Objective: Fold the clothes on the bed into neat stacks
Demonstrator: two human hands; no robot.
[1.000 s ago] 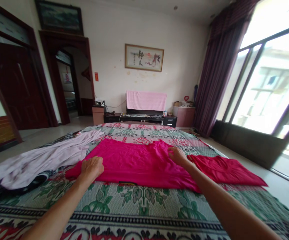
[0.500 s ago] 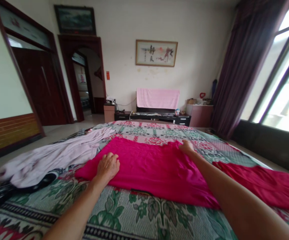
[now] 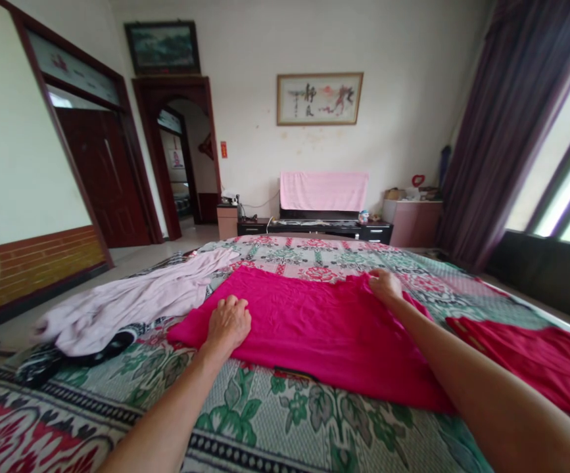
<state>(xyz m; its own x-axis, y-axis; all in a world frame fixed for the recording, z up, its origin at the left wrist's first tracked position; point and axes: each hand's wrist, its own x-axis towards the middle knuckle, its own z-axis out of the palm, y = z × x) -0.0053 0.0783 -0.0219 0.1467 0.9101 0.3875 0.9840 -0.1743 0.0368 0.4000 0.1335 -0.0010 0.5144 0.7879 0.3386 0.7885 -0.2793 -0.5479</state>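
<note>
A bright pink garment (image 3: 314, 328) lies spread flat on the flowered bedspread (image 3: 245, 407), with a small dark strip along its near edge. On its left part rests my left hand (image 3: 230, 322), knuckles up and fingers curled into the cloth. My right hand (image 3: 386, 286) grips the garment's far right edge, where the fabric bunches up. The fingertips of both hands are partly hidden. Some of the garment's right side is covered by my right forearm.
A pale pink cloth (image 3: 131, 309) lies heaped on the left, over black-and-white fabric (image 3: 43, 361). Red clothing (image 3: 526, 355) lies at the right. Beyond the bed stand a low black cabinet (image 3: 314, 228) and a pink towel (image 3: 324, 190) draped over something.
The view has turned slightly left, so everything sits further right. Both hands keep about the same places on the pink garment. A rounded tan shape now shows at the left edge.
</note>
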